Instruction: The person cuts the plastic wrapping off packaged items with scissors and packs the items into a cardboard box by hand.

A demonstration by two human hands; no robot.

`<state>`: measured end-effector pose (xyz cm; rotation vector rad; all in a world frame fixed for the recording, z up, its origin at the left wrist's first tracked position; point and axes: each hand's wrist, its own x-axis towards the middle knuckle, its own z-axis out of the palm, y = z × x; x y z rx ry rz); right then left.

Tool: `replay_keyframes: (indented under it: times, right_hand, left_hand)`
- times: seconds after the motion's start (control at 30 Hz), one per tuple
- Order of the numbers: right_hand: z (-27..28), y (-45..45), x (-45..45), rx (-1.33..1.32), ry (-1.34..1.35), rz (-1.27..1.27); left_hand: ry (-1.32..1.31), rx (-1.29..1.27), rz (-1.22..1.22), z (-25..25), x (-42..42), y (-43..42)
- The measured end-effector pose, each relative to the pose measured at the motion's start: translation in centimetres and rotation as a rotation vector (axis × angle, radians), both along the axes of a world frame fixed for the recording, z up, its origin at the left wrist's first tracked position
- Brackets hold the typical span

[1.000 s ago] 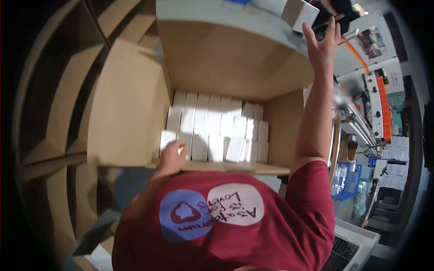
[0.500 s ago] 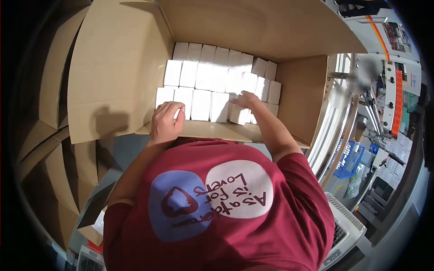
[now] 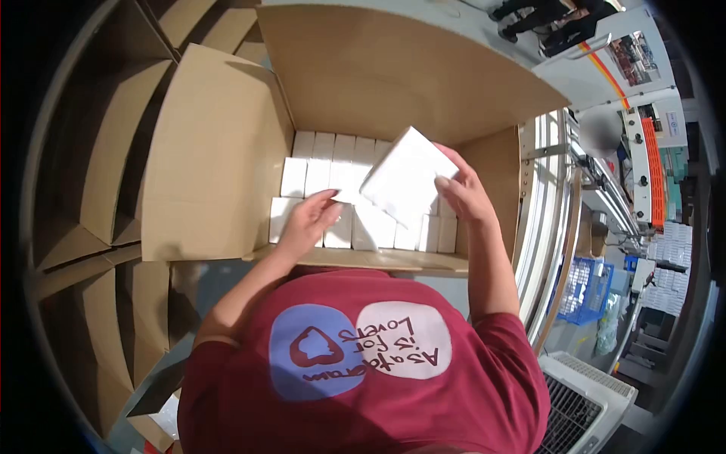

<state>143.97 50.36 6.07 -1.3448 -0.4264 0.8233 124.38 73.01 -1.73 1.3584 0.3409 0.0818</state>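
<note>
My right hand grips a white box by its right side, thumb on the near face. The box is tilted above a large open cardboard carton. Several rows of white boxes stand inside the carton, some of them behind the raised box. To the left of the held box, my left hand hovers over the front row with thumb and fingers apart and nothing in them. Bright sunlight washes out the box faces, so no print can be made out.
More open cardboard cartons stand along the left. Beyond the carton on the right are a metal-framed conveyor, a blue plastic basket and a white vented appliance. Another person's legs show at the top right.
My right hand has lifted a white box up from the front right of the carton. My left hand has moved right, towards the box. The head view has shifted.
</note>
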Motion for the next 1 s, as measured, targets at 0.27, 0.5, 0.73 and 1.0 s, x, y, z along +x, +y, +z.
replay_keyframes:
  times: [0.27, 0.5, 0.73, 1.0]
  right_hand:
    - [-2.5, 4.2, -3.9, 0.318, 0.347, -0.249]
    - [-4.4, 4.8, -4.9, 0.54, 0.509, -0.102]
    - [-1.7, 4.5, -5.3, 0.25, 0.35, -0.199]
    - [3.7, 5.5, -7.1, -0.173, -0.651, -0.225]
  left_hand:
    - [-0.318, 0.047, -0.2, 9.4, 5.1, -3.1]
    - [-0.309, 0.368, -0.167, 9.0, 4.5, -4.0]
    - [-0.323, 0.075, -0.052, 8.6, 5.0, -1.9]
    - [-0.12, -0.437, 0.09, 7.9, 7.6, -0.5]
